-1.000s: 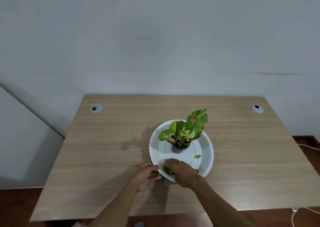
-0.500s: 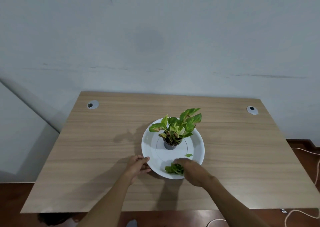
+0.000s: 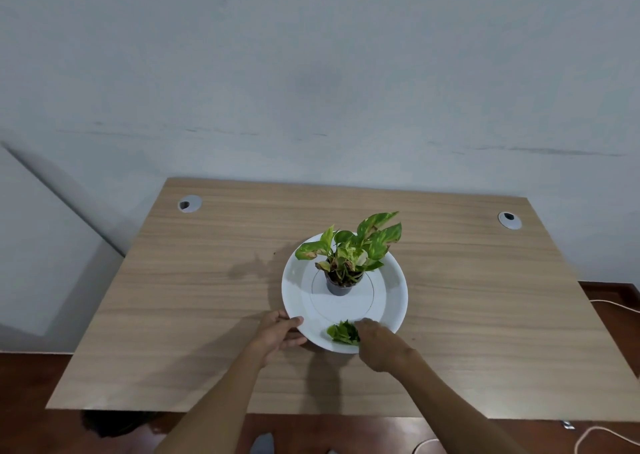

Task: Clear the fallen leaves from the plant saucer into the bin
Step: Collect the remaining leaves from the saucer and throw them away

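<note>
Wooden desk against a pale wall, two cable grommets near the back corners. White saucer sits mid-desk with a small dark pot of variegated leaves at its centre. Left hand pinches the saucer's near-left rim, thumb on top. Right hand rests on the near rim, fingers curled against a clump of fallen leaves; can't tell if gripped.
</note>
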